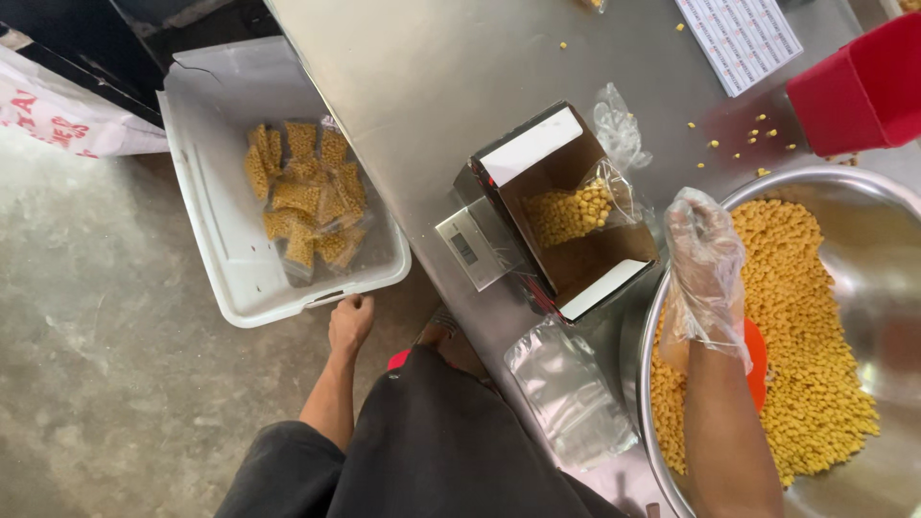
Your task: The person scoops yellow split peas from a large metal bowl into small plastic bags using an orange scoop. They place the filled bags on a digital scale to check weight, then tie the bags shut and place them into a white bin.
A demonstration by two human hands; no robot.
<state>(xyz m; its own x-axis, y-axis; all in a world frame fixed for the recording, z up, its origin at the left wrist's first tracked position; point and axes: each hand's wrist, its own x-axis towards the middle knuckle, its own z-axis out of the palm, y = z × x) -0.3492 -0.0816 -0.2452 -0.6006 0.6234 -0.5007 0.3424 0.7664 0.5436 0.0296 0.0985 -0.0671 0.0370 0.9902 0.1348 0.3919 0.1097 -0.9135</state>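
Observation:
My right hand [705,269] wears a loose clear plastic glove and lies with fingers stretched out over yellow puffed snacks in a large steel bowl [863,187]. An orange scoop [757,364] pokes out from under my wrist; the hand is not closed on it. Just left of the hand, an open brown cardboard box [585,264] rests on a small digital scale [467,247] and holds a clear bag [576,211] partly filled with the same snacks. My left hand is out of view.
A stack of flat clear bags [568,395] lies on the steel table [403,86] near its front edge. A white plastic bin [206,192] of filled snack bags stands on the floor beside my bare foot [350,321]. A red box [863,91] and a white label sheet [739,38] sit at the far right.

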